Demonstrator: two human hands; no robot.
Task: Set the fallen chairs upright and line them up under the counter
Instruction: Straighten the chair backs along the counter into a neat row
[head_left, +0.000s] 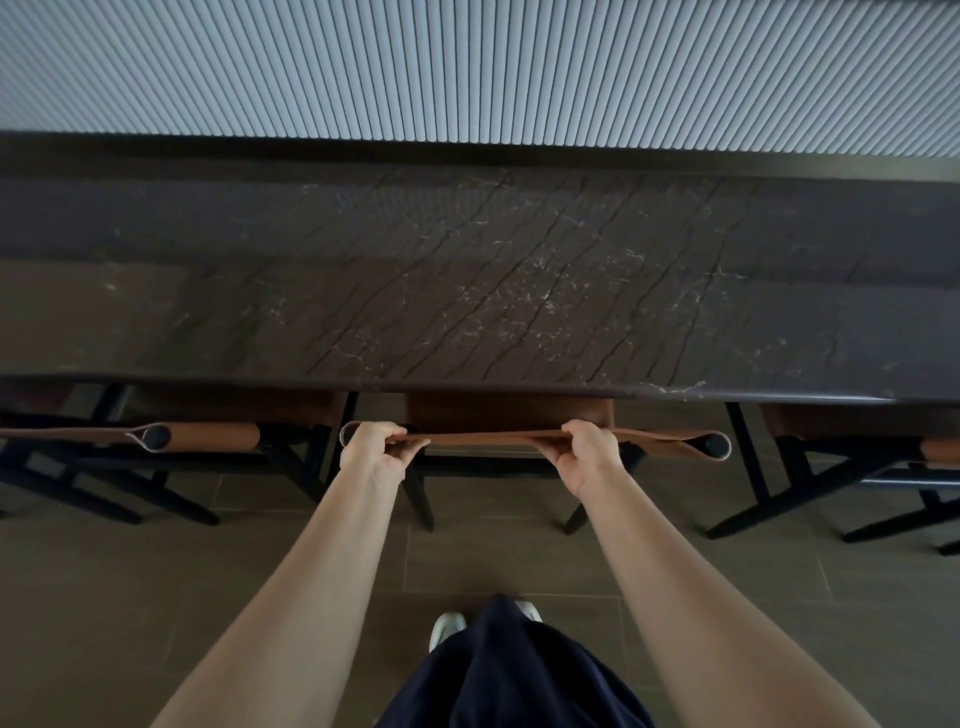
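A chair with a brown leather backrest (493, 439) and black legs stands upright in front of me, its seat (509, 410) partly tucked under the dark stone counter (467, 291). My left hand (376, 447) grips the top edge of the backrest near its left end. My right hand (587, 449) grips the same edge further right. A second upright chair (202, 435) stands to the left under the counter. A third chair (841, 447) stands to the right, only partly in view.
A ribbed pale wall panel (467, 67) rises behind the counter. The floor (156, 597) is brown tile. My feet and dark trousers (514, 670) are just behind the middle chair. Black chair legs splay outward on both sides.
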